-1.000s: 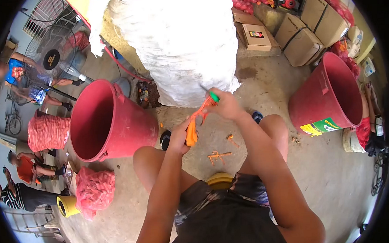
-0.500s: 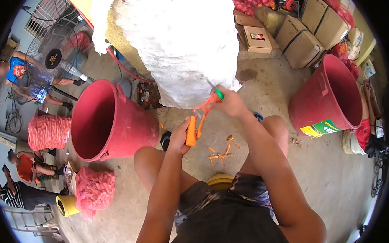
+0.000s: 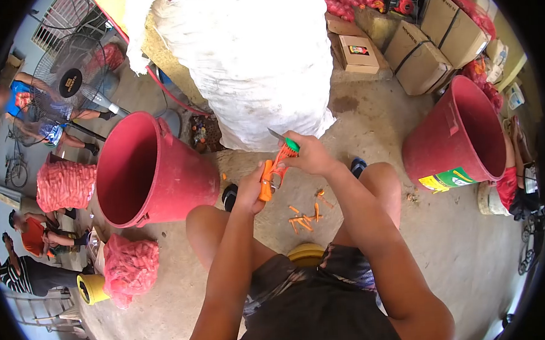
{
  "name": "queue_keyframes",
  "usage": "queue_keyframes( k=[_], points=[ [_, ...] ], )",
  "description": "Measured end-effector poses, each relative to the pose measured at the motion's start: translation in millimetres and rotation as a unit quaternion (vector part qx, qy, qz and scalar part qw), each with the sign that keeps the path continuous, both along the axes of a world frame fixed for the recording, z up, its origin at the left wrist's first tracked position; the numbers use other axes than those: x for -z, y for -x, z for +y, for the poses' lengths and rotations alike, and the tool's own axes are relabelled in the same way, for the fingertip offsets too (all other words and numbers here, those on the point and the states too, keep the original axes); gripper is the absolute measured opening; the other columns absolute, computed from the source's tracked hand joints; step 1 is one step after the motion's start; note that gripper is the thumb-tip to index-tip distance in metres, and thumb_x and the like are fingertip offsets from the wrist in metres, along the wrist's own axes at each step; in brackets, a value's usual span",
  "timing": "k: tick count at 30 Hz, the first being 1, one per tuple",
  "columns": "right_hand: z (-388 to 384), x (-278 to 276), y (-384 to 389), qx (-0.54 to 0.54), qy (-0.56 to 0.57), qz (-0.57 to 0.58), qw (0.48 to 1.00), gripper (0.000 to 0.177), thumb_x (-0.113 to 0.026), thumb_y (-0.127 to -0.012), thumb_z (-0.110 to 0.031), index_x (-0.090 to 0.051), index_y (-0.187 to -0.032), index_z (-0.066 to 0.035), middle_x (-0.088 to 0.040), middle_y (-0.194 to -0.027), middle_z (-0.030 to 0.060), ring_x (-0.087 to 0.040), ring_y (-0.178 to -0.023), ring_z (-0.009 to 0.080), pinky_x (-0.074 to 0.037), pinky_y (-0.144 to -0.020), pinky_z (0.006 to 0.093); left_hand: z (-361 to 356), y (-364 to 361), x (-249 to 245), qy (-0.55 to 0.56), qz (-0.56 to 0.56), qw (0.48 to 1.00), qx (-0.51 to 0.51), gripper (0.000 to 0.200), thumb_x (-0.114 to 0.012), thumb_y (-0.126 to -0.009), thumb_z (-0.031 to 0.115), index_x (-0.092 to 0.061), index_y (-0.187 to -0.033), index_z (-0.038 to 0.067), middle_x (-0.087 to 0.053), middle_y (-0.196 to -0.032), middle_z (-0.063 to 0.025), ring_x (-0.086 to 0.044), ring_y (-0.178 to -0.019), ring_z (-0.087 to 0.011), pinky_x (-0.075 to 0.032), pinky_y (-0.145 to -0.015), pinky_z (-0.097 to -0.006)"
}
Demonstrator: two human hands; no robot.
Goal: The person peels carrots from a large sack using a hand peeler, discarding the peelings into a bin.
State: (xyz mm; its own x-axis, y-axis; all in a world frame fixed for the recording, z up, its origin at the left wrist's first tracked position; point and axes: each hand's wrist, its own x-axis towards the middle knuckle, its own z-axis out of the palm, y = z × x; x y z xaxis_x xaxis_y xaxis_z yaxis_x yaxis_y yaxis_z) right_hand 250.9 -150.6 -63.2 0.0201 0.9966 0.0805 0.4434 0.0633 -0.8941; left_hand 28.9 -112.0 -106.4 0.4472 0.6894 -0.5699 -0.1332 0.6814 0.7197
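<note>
Peeling a carrot (image 3: 265,181) above the floor, with the blade working close to the holding fingers.
The left hand (image 3: 249,192) keeps its grip closed round the carrot's lower end, holding it roughly upright between the knees, over the peelings (image 3: 302,220) scattered on the concrete floor (image 3: 458,241). The right hand (image 3: 311,156) has its grip closed on a green-handled peeler (image 3: 291,145), the blade near the carrot's top, where a strip of peel (image 3: 275,168) curls away. As I judge it, a stroke that overshoots could run the blade into the left thumb, or the carrot could slip loose and drop onto the dirty floor beside the red bucket (image 3: 139,170) at left.
</note>
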Motion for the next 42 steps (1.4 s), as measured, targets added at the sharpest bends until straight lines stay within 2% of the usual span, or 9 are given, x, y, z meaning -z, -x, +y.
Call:
queue_keyframes(
  k=[7, 13, 17, 23, 25, 27, 29, 36, 42],
  points=[
    [14, -12, -35, 0.151, 0.075, 0.007, 0.986, 0.052, -0.090, -0.077, -0.020, -0.063, -0.120, -0.009, -0.071, -0.091, 0.0159, -0.070, -0.085, 0.0310, -0.055, -0.078, 0.0424, -12, 2, -14, -0.002, 0.005, 0.999, 0.043, 0.042, -0.050, -0.112, 0.045, -0.067, -0.123, 0.008, -0.062, -0.085, -0.0017, -0.055, -0.070, -0.0127, -0.047, -0.059, -0.0290],
    [-7, -1, 3, -0.053, -0.069, -0.046, 0.995, 0.051, -0.091, -0.076, -0.025, -0.063, -0.116, -0.009, -0.072, -0.089, 0.0159, -0.071, -0.083, 0.0328, -0.055, -0.076, 0.0457, -9, -3, -2, 0.022, -0.022, 0.999, 0.005, 0.044, -0.049, -0.113, 0.043, -0.069, -0.127, 0.007, -0.059, -0.084, -0.0038, -0.057, -0.069, -0.0158, -0.053, -0.062, -0.0341],
    [7, -11, -34, 0.099, 0.074, -0.063, 0.990, 0.049, -0.089, -0.078, -0.025, -0.062, -0.117, -0.010, -0.072, -0.093, 0.0190, -0.071, -0.089, 0.0374, -0.056, -0.078, 0.0466, -9, 7, -6, 0.045, -0.043, 0.997, 0.046, 0.044, -0.047, -0.113, 0.046, -0.069, -0.120, 0.008, -0.061, -0.088, -0.0049, -0.057, -0.070, -0.0167, -0.054, -0.064, -0.0355],
    [-4, 3, -23, 0.078, 0.123, -0.225, 0.963, 0.042, -0.078, -0.088, -0.022, -0.059, -0.124, -0.012, -0.073, -0.101, 0.0228, -0.070, -0.100, 0.0430, -0.056, -0.083, 0.0524, -5, 8, -3, 0.035, 0.142, 0.987, 0.064, 0.056, -0.044, -0.110, 0.057, -0.068, -0.118, 0.007, -0.063, -0.094, -0.0050, -0.061, -0.079, -0.0201, -0.055, -0.070, -0.0380],
    [-7, 4, -21, 0.075, 0.129, -0.242, 0.959, 0.040, -0.074, -0.091, -0.021, -0.058, -0.126, -0.013, -0.073, -0.104, 0.0236, -0.070, -0.102, 0.0437, -0.056, -0.085, 0.0535, -4, 5, -14, -0.063, -0.130, 0.987, -0.064, 0.060, -0.042, -0.110, 0.060, -0.067, -0.115, 0.006, -0.066, -0.096, -0.0069, -0.065, -0.082, -0.0230, -0.055, -0.070, -0.0422],
    [-9, 0, -17, 0.055, 0.117, -0.221, 0.967, 0.037, -0.072, -0.092, -0.020, -0.059, -0.126, -0.012, -0.073, -0.107, 0.0235, -0.069, -0.103, 0.0441, -0.056, -0.086, 0.0530, 3, 12, -17, -0.080, -0.089, 0.990, -0.077, 0.063, -0.040, -0.109, 0.064, -0.067, -0.113, 0.006, -0.068, -0.095, -0.0084, -0.066, -0.079, -0.0253, -0.054, -0.067, -0.0438],
    [-12, 0, -14, 0.032, 0.095, -0.216, 0.971, 0.034, -0.070, -0.092, -0.019, -0.060, -0.124, -0.010, -0.072, -0.108, 0.0230, -0.069, -0.103, 0.0440, -0.055, -0.086, 0.0531, 10, 22, -24, 0.064, -0.027, 0.982, 0.178, 0.065, -0.039, -0.110, 0.063, -0.069, -0.112, 0.006, -0.071, -0.099, -0.0105, -0.067, -0.078, -0.0232, -0.056, -0.072, -0.0406],
    [-22, 5, 8, -0.047, 0.147, -0.232, 0.960, 0.033, -0.066, -0.088, -0.014, -0.065, -0.121, -0.008, -0.073, -0.108, 0.0232, -0.070, -0.100, 0.0439, -0.055, -0.086, 0.0552, -15, 3, -19, -0.173, 0.037, 0.980, 0.095, 0.023, -0.067, -0.106, 0.026, -0.064, -0.110, 0.004, -0.068, -0.090, -0.0072, -0.059, -0.064, -0.0115, -0.048, -0.056, -0.0298],
    [-28, -15, 34, -0.016, 0.186, -0.293, 0.938, 0.031, -0.067, -0.085, -0.012, -0.070, -0.115, -0.003, -0.074, -0.109, 0.0236, -0.072, -0.103, 0.0420, -0.058, -0.087, 0.0520, -18, 4, -30, -0.205, 0.188, 0.949, 0.150, 0.022, -0.067, -0.105, 0.023, -0.063, -0.108, 0.001, -0.066, -0.085, -0.0047, -0.055, -0.060, -0.0100, -0.044, -0.052, -0.0272]
  ],
)
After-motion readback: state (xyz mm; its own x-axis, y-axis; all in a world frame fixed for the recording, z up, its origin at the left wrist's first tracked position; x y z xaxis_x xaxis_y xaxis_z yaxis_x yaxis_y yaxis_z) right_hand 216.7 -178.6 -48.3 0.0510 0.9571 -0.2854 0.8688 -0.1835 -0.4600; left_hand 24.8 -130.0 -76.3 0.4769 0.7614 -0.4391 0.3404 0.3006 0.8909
